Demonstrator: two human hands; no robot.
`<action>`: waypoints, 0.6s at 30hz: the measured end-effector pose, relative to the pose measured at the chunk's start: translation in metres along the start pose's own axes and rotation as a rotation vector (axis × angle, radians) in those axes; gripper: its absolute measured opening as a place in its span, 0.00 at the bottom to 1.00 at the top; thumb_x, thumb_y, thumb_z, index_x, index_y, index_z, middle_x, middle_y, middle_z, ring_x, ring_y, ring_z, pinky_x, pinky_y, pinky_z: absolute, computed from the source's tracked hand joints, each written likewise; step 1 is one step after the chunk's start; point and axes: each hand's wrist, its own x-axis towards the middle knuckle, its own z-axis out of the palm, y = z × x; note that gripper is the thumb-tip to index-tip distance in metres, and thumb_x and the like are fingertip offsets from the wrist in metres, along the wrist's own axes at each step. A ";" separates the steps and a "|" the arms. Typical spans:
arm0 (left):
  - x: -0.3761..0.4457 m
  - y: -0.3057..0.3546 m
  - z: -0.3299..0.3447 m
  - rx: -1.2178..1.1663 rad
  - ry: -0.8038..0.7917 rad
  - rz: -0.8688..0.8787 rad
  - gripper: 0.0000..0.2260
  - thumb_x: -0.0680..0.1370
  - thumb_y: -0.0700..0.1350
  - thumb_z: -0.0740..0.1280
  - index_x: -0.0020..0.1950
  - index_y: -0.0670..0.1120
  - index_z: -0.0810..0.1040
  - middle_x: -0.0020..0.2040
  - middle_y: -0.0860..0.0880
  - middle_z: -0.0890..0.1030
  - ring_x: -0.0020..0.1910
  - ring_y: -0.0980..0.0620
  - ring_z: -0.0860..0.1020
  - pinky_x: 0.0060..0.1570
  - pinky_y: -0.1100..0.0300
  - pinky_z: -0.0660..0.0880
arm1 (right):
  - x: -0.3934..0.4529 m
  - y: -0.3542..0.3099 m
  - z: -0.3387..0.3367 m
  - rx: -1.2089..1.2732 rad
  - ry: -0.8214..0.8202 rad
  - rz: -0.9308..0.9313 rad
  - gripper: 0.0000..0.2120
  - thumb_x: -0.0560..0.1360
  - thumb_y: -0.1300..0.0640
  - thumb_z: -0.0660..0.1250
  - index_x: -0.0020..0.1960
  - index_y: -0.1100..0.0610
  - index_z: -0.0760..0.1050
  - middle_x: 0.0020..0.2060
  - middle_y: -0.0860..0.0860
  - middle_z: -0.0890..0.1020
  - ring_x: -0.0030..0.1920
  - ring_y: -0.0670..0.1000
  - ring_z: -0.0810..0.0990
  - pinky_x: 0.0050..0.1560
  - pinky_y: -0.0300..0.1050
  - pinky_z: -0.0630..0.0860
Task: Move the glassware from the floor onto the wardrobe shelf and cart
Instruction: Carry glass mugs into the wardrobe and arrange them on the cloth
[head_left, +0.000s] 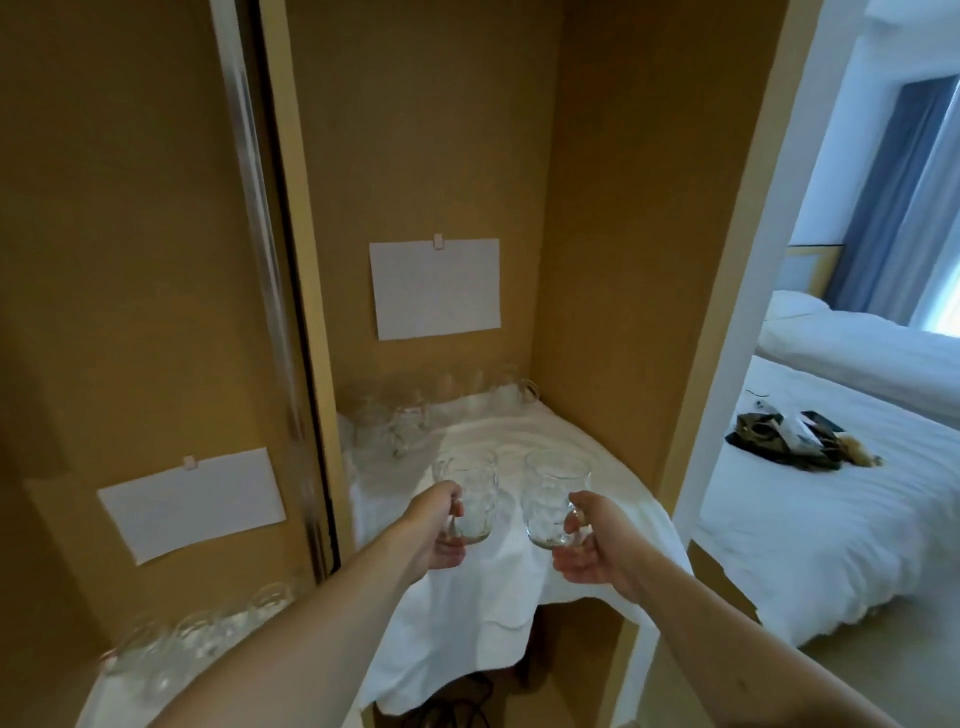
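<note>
My left hand (441, 525) grips a clear glass mug (470, 493) by its handle, upright over the wardrobe shelf. My right hand (592, 545) holds a second clear glass mug (553, 499) by its handle beside the first. Both mugs hover just above the white cloth (519, 577) that covers the shelf and hangs over its front edge. Several more clear glasses (410, 415) stand along the back and back-left of the shelf.
A white paper sheet (435, 288) is taped to the wardrobe's back wall. On the left, a mirrored sliding door (135, 312) reflects a sheet and several glasses. A bed (831, 493) with white linen and dark items (789, 434) lies to the right.
</note>
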 end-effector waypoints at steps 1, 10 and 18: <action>0.012 0.002 0.000 -0.013 0.000 0.000 0.15 0.80 0.54 0.62 0.39 0.46 0.72 0.41 0.40 0.75 0.33 0.44 0.75 0.39 0.53 0.78 | 0.012 -0.003 0.004 0.000 0.008 -0.002 0.17 0.80 0.46 0.59 0.46 0.60 0.72 0.32 0.59 0.80 0.29 0.56 0.78 0.50 0.52 0.81; 0.098 0.002 -0.003 -0.136 0.043 -0.039 0.15 0.81 0.53 0.63 0.40 0.45 0.72 0.33 0.43 0.69 0.22 0.50 0.65 0.25 0.64 0.66 | 0.097 -0.009 0.028 -0.053 0.036 0.052 0.19 0.80 0.46 0.61 0.46 0.62 0.76 0.39 0.64 0.84 0.36 0.59 0.84 0.42 0.49 0.83; 0.136 0.001 0.024 -0.227 0.082 -0.003 0.16 0.83 0.52 0.64 0.43 0.42 0.79 0.34 0.44 0.72 0.29 0.50 0.68 0.36 0.57 0.70 | 0.177 -0.016 0.032 0.078 -0.183 0.056 0.17 0.81 0.50 0.65 0.46 0.64 0.77 0.41 0.62 0.78 0.43 0.61 0.80 0.51 0.56 0.83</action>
